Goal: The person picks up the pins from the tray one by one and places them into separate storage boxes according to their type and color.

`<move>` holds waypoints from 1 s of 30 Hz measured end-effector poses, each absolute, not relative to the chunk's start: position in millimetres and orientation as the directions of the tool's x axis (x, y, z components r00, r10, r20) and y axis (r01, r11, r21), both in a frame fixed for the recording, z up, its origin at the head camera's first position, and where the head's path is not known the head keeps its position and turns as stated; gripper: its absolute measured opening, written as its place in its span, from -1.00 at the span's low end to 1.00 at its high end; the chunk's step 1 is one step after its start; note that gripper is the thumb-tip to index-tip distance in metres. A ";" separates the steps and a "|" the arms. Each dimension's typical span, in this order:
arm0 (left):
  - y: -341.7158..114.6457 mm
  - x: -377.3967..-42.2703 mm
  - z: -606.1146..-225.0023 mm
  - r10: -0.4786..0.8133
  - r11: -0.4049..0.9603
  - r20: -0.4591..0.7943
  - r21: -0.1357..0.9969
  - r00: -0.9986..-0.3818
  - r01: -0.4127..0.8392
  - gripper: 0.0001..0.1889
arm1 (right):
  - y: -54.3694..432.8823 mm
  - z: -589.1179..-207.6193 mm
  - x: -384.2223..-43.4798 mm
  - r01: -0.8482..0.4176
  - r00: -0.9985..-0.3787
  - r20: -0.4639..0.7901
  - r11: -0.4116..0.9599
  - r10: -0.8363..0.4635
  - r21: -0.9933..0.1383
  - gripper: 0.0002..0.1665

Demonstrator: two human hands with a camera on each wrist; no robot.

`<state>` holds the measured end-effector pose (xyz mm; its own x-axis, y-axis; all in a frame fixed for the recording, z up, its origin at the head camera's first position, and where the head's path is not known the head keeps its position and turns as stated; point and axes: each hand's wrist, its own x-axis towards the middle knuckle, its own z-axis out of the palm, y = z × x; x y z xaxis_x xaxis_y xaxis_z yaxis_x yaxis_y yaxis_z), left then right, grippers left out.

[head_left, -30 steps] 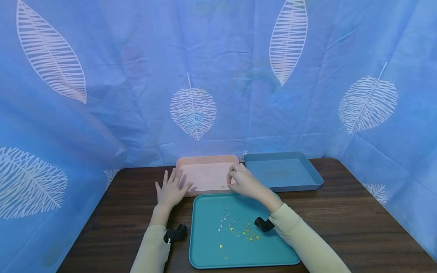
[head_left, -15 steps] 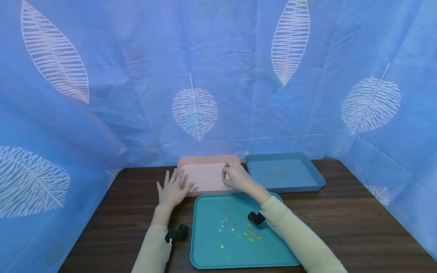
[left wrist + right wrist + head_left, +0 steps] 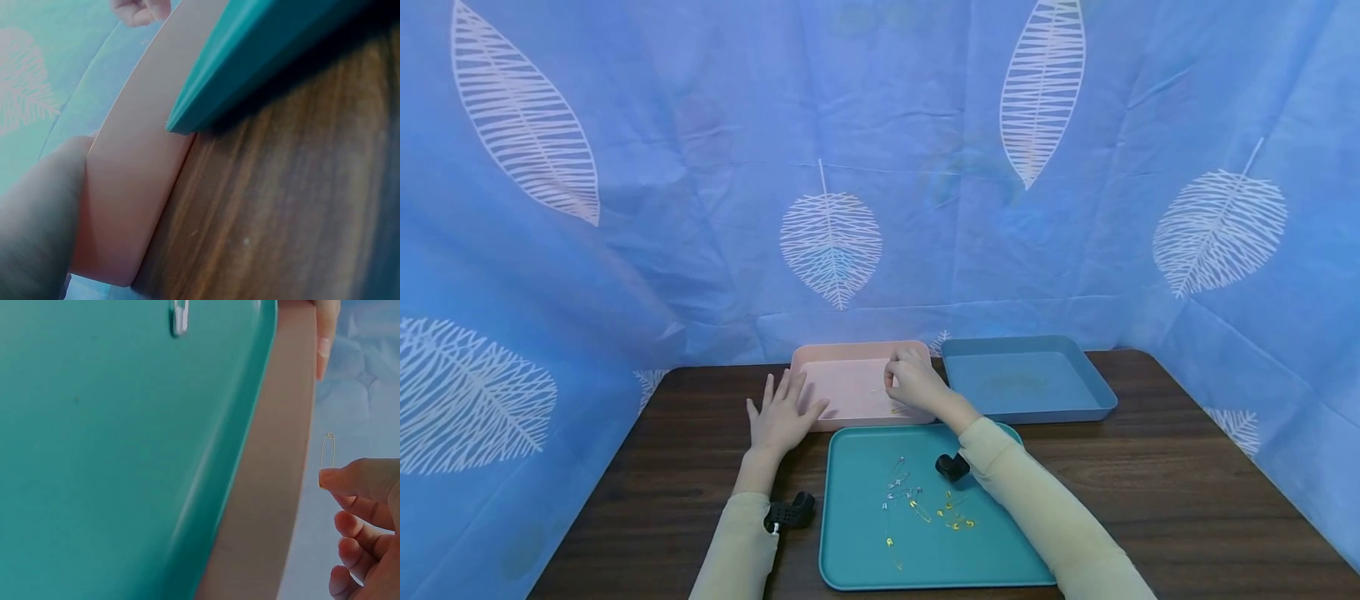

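A creased blue cloth backdrop [image 3: 917, 250] fills the head view's upper part and falls along both sides, printed with white leaves: a long leaf [image 3: 523, 112] at upper left, a slender leaf [image 3: 1042, 87] right of top centre and a rounder leaf [image 3: 832, 246] mid-frame. Below, a dark brown, wood-grained table [image 3: 1157, 475] with rounded far corners spans the bottom.

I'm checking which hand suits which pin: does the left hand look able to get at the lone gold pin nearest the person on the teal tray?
Probably yes: the left hand rests spread at the pink tray, and nothing visible blocks its way over the teal tray's rim to the gold pin.
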<state>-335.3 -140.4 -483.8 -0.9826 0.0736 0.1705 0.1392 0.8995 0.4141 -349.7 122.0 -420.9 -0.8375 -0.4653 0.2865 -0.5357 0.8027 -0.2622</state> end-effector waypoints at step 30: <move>-140.4 -335.7 -484.6 0.077 0.893 0.171 0.425 -0.982 0.144 -0.11 | 121.0 -431.7 -360.7 -0.442 -0.895 0.215 0.838 -0.390 -0.320 -0.75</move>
<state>-335.7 -140.4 -484.6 -0.9822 0.0771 0.1713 0.1443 0.8935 0.4252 -360.7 121.0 -431.7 -0.8952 -0.3902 0.2154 -0.4422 0.8378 -0.3202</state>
